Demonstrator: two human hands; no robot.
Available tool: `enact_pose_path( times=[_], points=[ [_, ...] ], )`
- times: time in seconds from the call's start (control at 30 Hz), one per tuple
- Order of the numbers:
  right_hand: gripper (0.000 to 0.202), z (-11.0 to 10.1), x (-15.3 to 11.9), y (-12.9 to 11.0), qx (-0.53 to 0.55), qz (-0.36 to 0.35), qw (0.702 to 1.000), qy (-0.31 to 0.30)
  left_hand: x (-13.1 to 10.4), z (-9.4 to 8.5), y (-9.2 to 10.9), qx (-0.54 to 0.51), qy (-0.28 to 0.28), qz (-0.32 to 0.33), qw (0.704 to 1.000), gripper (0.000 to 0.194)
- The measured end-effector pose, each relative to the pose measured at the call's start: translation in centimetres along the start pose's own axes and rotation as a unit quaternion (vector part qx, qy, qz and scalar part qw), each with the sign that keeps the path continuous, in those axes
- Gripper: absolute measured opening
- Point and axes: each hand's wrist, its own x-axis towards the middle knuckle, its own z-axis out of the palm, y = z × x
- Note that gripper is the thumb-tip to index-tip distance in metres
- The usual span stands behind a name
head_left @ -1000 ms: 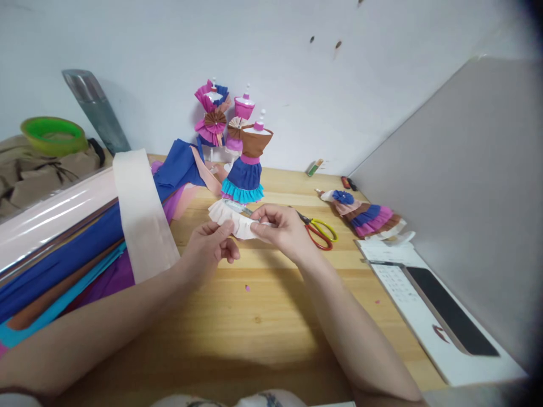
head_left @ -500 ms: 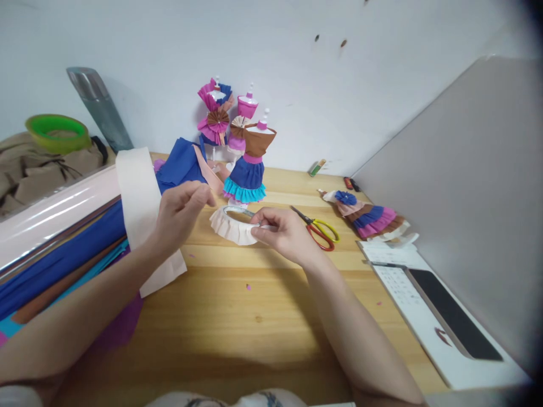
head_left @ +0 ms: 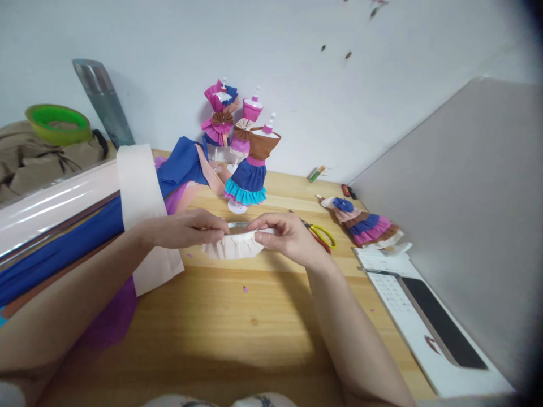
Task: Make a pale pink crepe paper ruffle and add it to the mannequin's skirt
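the wooden bench (head_left: 254, 299) fills my distant view: my left hand (head_left: 193, 229) and right hand (head_left: 286, 237) each pinch a white pleated strip (head_left: 237, 247), mannequin (head_left: 250, 175) at its twelve o'clock, scissors (head_left: 313, 227) at three.

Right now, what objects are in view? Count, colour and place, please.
pleated fabric strip: one, cream, centre
dressed miniature mannequins: three, multicoloured, back centre
metal scissors: one, red and yellow handles, centre right
tiered fabric dress: one, blue, pink, brown, right
cylindrical flask: one, grey, back left
thick ring: one, green, far left
crumpled cloth: one, tan, under the ring
flat fabric pieces: several, multicoloured, left
wide fabric band: one, cream, over those pieces
flat panel: one, black and white, right
small items: several, green, red, black, back right
wooden table: one, brown, underneath
left hand: one, bare, strip's left
right hand: one, bare, strip's right
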Motion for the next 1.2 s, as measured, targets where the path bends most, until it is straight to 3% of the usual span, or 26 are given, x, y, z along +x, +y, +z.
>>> enact_pose_path(
  times=[0.1, 0.43, 0.63, 0.87, 1.2],
  points=[
    [0.018, 0.4, 0.0, 0.1, -0.021, -0.001, 1.0, 0.011, 0.0, -0.3, 0.4, 0.007, -0.129, -0.014, 0.992, 0.031],
    [0.009, 1.3, -0.4, -0.5, -0.077, 0.012, 0.996, 0.034, 0.1, -0.5, 1.0, 0.009, -0.127, -0.024, 0.992, 0.03],
    [0.004, 1.8, -0.3, -0.7, -0.207, 0.009, 0.973, 0.097, 0.0, -0.3, 1.2, 0.024, -0.106, -0.031, 0.994, 0.031],
    [0.009, 1.3, -0.8, -1.1, -0.254, 0.012, 0.966, 0.05, -0.2, 0.2, 0.7, 0.113, -0.117, -0.01, 0.987, 0.033],
    [0.017, 0.4, 0.5, 1.0, -0.064, 0.048, 0.996, -0.026, -0.2, 0.5, -0.6, 0.036, -0.135, -0.019, 0.99, 0.036]
  ],
)
